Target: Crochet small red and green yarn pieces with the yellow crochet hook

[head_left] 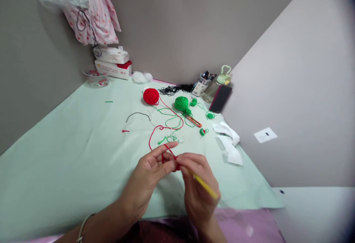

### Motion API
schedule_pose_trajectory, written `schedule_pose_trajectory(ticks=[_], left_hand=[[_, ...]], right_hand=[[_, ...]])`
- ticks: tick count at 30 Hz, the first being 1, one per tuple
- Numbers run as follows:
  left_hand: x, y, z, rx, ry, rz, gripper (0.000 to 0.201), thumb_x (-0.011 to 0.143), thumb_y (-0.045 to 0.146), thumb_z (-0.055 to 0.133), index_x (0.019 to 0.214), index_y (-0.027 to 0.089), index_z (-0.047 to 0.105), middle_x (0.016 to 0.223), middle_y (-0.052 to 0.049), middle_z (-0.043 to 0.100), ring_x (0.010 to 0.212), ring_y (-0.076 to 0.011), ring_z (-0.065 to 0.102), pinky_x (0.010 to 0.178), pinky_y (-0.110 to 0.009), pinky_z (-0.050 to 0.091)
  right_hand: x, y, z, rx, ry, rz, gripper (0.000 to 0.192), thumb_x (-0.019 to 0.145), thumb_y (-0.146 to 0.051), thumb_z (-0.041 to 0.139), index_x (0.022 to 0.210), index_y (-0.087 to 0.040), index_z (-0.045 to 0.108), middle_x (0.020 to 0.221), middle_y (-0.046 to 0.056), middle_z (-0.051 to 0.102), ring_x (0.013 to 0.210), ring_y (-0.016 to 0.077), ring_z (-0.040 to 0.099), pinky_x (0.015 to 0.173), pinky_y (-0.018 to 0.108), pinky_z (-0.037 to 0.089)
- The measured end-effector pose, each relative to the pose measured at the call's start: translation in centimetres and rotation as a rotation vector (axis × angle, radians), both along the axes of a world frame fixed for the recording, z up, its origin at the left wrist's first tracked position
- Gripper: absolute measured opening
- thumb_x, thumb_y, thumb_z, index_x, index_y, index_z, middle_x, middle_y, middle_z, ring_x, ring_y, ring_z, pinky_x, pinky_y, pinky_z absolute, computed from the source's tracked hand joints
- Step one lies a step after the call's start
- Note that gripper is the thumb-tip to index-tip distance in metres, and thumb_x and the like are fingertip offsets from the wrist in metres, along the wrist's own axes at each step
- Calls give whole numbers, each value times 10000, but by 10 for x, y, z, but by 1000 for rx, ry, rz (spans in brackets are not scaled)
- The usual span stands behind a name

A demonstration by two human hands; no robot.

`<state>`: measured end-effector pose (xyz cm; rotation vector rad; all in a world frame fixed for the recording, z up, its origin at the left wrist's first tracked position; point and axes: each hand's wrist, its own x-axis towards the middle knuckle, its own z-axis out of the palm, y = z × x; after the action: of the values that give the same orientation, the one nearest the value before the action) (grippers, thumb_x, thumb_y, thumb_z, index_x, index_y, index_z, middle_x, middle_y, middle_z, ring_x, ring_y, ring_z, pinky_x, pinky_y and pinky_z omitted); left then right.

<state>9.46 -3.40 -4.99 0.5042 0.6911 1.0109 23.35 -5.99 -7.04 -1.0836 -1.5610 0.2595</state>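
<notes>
My left hand [151, 173] pinches a small piece of red crochet work [176, 166] between thumb and fingers, with red yarn [167, 147] looped over its raised index finger. In my right hand [201, 184] is a crochet hook with a yellow handle [205, 185]; its tip meets the red piece and is hidden by the fingers. From my left hand the strand curls back across the cloth to a red yarn ball [151, 96]. A green yarn ball [181, 103] sits to the right of it, with loose green and white strands in front.
An orange cutter [193, 120], small green yarn pieces [210, 116] and torn white paper [229, 139] lie to the right. A pen can [200, 85], bottle [215, 88] and phone [220, 99] stand by the wall. Black yarn [176, 89], white stuffing [142, 77] and boxes [113, 69] are behind.
</notes>
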Motion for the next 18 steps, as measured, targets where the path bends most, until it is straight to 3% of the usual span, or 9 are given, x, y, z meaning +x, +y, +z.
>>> schedule_pose_trajectory(ticks=[2, 4, 8, 11, 14, 18], left_hand=[[1, 0, -1, -63, -50, -18, 408, 772, 285, 929, 1163, 226, 827, 874, -7, 737, 871, -137, 644, 894, -266, 491], [-1, 2, -2, -112, -97, -58, 383, 781, 274, 920, 1147, 200, 836, 895, -21, 743, 856, -128, 638, 878, -259, 499], [-8, 6, -3, -126, -108, -65, 319, 791, 249, 908, 1097, 180, 854, 865, -19, 736, 807, -107, 619, 849, -241, 500], [-9, 6, -1, -88, -67, -56, 284, 801, 267, 895, 1074, 193, 861, 849, -14, 728, 815, -116, 621, 843, -243, 493], [-4, 2, 0, 14, 10, 17, 365, 800, 256, 897, 1160, 255, 838, 810, 24, 699, 805, -114, 609, 846, -243, 483], [2, -3, 0, 17, 6, 40, 499, 787, 278, 924, 1267, 272, 788, 818, 29, 703, 850, -128, 624, 877, -260, 488]], right_hand=[[1, -3, -4, 76, -122, -59, 351, 961, -68, 670, 1191, -307, 787, 1070, 59, 746, 937, 192, 730, 767, 315, 623], [3, -2, -4, 72, -88, -41, 349, 970, -71, 653, 1198, -302, 783, 1067, 61, 746, 945, 193, 721, 777, 320, 614], [11, 3, 5, -83, 292, 72, 250, 1037, -138, 559, 1066, -258, 775, 861, 22, 700, 785, 155, 662, 686, 290, 567], [11, 4, 10, -151, 473, 181, 237, 1058, -199, 542, 1021, -260, 769, 833, 7, 674, 683, 128, 628, 626, 274, 543], [7, 3, 5, -127, 317, 153, 241, 1042, -162, 563, 1045, -276, 775, 859, 12, 677, 730, 140, 663, 654, 282, 570], [3, 0, -10, 136, -185, -66, 393, 945, -62, 682, 1238, -307, 775, 1069, 66, 722, 913, 196, 724, 720, 313, 614]])
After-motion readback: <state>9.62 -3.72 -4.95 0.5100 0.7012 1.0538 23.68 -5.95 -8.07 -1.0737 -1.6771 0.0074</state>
